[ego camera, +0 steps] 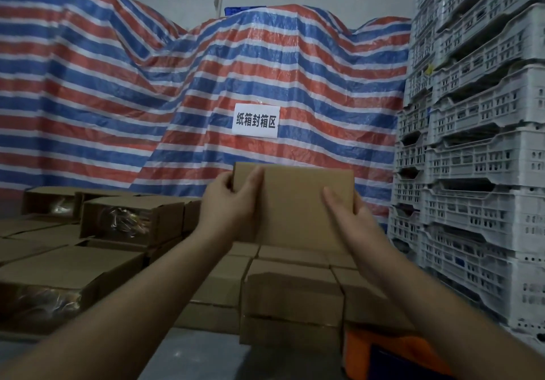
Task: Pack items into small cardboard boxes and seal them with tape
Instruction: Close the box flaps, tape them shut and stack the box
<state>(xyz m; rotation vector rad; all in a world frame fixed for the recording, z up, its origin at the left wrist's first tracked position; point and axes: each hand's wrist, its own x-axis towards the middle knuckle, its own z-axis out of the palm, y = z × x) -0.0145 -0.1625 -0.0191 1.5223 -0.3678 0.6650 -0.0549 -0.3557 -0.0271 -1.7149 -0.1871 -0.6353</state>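
Observation:
I hold a small brown cardboard box up in front of me, its flat closed face toward the camera. My left hand grips its upper left corner, thumb on the face and fingers curled round the edge. My right hand holds the box's right side, thumb lying along the face and fingers behind the edge. Below the held box lie stacks of closed cardboard boxes. No tape is in view.
Open boxes with plastic-wrapped items inside sit at the left among more cartons. A tall stack of grey plastic crates stands close at the right. A striped tarpaulin with a white sign covers the back. An orange object lies bottom right.

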